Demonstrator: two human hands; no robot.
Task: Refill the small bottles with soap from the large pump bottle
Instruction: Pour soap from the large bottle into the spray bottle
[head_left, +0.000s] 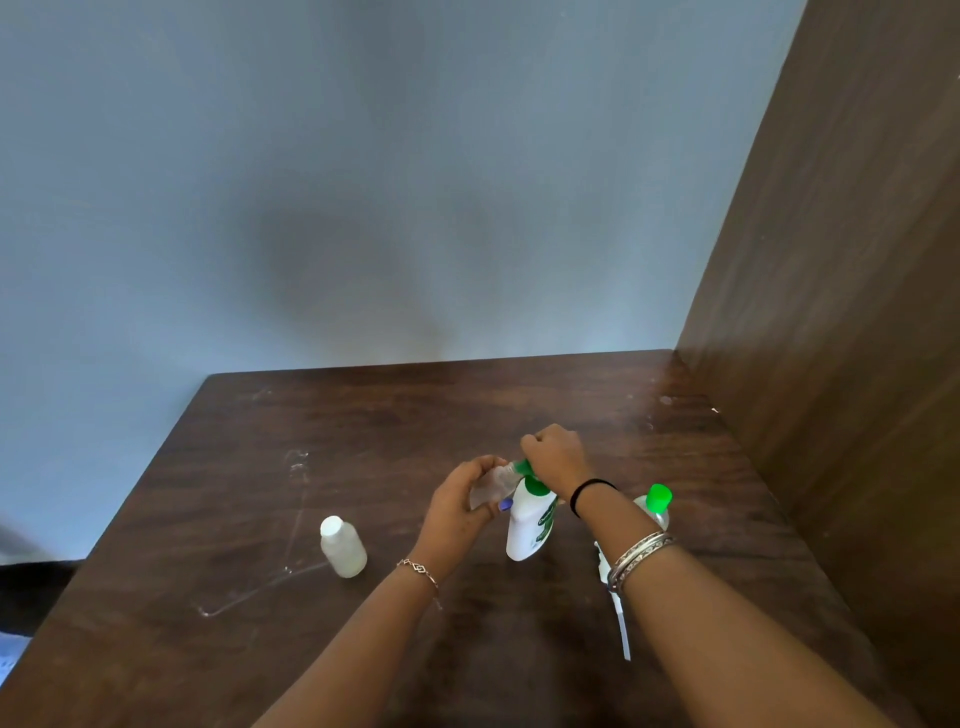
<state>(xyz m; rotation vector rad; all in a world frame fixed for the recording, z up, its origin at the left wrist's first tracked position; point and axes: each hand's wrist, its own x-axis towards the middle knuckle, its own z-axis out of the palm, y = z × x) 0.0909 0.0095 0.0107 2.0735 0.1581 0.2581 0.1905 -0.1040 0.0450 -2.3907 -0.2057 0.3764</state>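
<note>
Two hands at work mid-table: left hand wrapped round clear bottle, tilted so mouth meets spout; right hand clenched over pump bottle head, likely pressing. White bottle upright left, green-capped bottle behind right wrist.

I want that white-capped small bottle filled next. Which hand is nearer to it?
Left. The left hand, holding a clear small bottle, is just right of the white-capped bottle; the right hand is farther right, on the pump bottle.

Three small bottles, one large pump bottle, perhaps one white strip, two hands.
</note>
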